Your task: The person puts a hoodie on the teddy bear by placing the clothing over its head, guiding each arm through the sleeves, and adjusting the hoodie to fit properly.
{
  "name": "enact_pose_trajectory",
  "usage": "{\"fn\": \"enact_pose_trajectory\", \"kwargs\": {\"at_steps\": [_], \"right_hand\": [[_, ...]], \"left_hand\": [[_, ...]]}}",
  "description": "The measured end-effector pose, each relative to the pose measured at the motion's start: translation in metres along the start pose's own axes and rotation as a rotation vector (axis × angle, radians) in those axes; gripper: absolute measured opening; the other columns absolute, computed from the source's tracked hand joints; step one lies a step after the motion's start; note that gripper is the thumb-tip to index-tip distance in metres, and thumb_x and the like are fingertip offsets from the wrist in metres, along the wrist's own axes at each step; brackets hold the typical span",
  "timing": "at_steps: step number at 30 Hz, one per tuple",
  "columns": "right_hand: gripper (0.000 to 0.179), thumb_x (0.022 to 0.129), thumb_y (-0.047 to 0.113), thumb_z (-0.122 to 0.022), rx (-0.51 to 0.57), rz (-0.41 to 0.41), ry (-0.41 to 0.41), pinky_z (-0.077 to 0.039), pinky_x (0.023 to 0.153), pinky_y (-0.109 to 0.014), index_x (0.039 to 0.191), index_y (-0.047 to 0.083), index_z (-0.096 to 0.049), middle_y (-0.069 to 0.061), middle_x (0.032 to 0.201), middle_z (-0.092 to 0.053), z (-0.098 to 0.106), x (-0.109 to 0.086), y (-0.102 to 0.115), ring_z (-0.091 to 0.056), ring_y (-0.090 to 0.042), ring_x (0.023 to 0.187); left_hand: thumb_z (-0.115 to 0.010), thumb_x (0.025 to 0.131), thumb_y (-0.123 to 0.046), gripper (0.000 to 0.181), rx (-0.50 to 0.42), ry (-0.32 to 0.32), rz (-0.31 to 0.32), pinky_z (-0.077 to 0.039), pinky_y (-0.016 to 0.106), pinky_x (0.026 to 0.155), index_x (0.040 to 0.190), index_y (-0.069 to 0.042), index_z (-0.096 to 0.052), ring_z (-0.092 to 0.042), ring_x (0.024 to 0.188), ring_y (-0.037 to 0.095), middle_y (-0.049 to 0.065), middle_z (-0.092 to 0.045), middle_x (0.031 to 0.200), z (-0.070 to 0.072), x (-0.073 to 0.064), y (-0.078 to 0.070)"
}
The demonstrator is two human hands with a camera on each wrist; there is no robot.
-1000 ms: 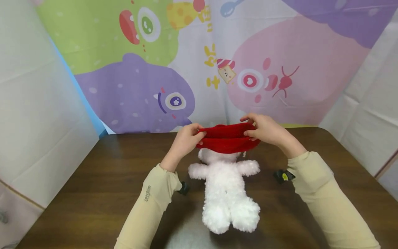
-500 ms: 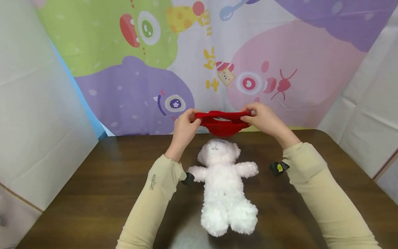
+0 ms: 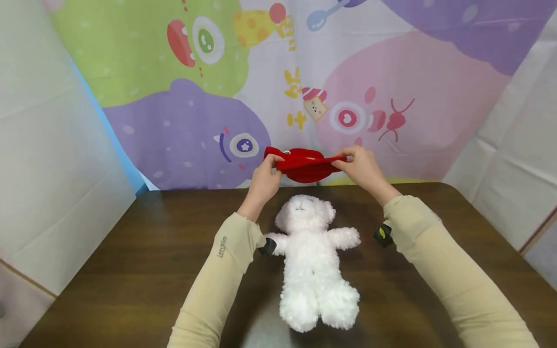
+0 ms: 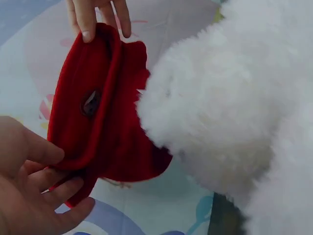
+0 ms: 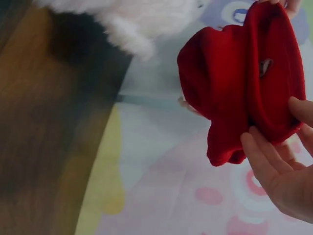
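Cartoon-monster backdrop (image 3: pixel 196 130) fills 12 o'clock, dark wood-look tabletop (image 3: pixel 174 251) in front of it. White plush bear (image 3: pixel 312 263) lies face-up mid-table, head at 12, feet at 6. Red knit doll garment (image 3: pixel 306 171) is held in the air past the bear's head, at 12, apart from it in the head view; exact garment type unclear. Left hand (image 3: pixel 263 183) pinches the rim at 9 o'clock, thumb against curled fingers; right hand (image 3: pixel 364 169) pinches the rim at 3, thumb and fingers clamped on cloth. Opening looks squeezed thin from the head view; wrist views show a patch (image 5: pixel 265 67) inside, probably a label.

Risks: only the rim ends are gripped, so one weak pinch could drop that side and twist the garment. Ear (image 3: pixel 329 210) at 1 o'clock sticks out, could snag a skewed rim. No hand steadies the bear; dragging cloth could slide it. Black wrist camera (image 3: pixel 268 246) overlaps the bear's arm at 10, contact can't tell; a bump could shift the bear.
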State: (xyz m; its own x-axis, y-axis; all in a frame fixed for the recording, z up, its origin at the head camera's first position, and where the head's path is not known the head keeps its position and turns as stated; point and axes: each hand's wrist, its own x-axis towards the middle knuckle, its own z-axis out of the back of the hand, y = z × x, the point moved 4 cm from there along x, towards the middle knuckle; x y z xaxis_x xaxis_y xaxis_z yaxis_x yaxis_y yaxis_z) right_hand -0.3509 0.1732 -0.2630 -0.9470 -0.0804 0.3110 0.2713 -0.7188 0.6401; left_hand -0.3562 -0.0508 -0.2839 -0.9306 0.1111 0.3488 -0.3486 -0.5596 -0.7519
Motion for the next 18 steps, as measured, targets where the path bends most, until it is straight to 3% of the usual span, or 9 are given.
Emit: {"fn": "enact_pose_trajectory", "kwargs": {"at_steps": [3,7,12,14,18], "right_hand": [[0.021,0.086,0.020,-0.061,-0.011,0.011,-0.004,-0.051,0.075,-0.039,0.100,0.007,-0.069,-0.013,0.108,-0.062,-0.004,0.001,-0.006,-0.060,-0.029,0.099],[0.020,0.086,0.021,-0.061,-0.043,0.029,0.012,-0.050,0.067,-0.033,0.098,0.008,-0.069,-0.012,0.104,-0.065,-0.013,0.001,-0.016,-0.060,-0.027,0.092],[0.018,0.084,0.021,-0.063,-0.095,0.007,0.029,-0.041,0.057,-0.027,0.095,0.009,-0.070,-0.011,0.092,-0.068,-0.032,-0.004,-0.028,-0.054,-0.022,0.073],[0.018,0.083,0.020,-0.063,-0.106,0.004,0.048,-0.041,0.058,-0.027,0.095,0.007,-0.069,-0.011,0.090,-0.068,-0.039,-0.007,-0.034,-0.054,-0.021,0.073],[0.020,0.084,0.016,-0.063,-0.092,-0.003,0.094,-0.047,0.068,-0.034,0.100,0.004,-0.067,-0.014,0.100,-0.066,-0.052,-0.014,-0.042,-0.057,-0.025,0.085]], "left_hand": [[-0.044,0.090,-0.006,0.028,0.037,0.098,0.005,-0.044,0.033,0.078,0.118,-0.008,-0.049,-0.054,0.098,0.025,0.012,-0.052,0.129,-0.005,0.000,0.004],[-0.049,0.088,-0.007,0.030,0.051,0.161,0.056,-0.042,0.038,0.088,0.118,-0.008,-0.048,-0.049,0.114,0.029,0.011,-0.049,0.132,-0.011,-0.002,0.012],[-0.059,0.080,-0.006,0.034,0.178,0.155,0.123,-0.045,0.035,0.080,0.112,-0.007,-0.052,-0.056,0.099,0.028,0.011,-0.060,0.115,-0.024,-0.008,0.028],[-0.060,0.079,-0.007,0.032,0.209,0.172,0.160,-0.046,0.034,0.075,0.111,-0.007,-0.053,-0.057,0.092,0.027,0.012,-0.061,0.111,-0.031,-0.010,0.035],[-0.058,0.083,-0.009,0.027,0.179,0.196,0.235,-0.046,0.031,0.070,0.109,-0.007,-0.053,-0.056,0.089,0.025,0.011,-0.060,0.111,-0.040,-0.013,0.045]]}}
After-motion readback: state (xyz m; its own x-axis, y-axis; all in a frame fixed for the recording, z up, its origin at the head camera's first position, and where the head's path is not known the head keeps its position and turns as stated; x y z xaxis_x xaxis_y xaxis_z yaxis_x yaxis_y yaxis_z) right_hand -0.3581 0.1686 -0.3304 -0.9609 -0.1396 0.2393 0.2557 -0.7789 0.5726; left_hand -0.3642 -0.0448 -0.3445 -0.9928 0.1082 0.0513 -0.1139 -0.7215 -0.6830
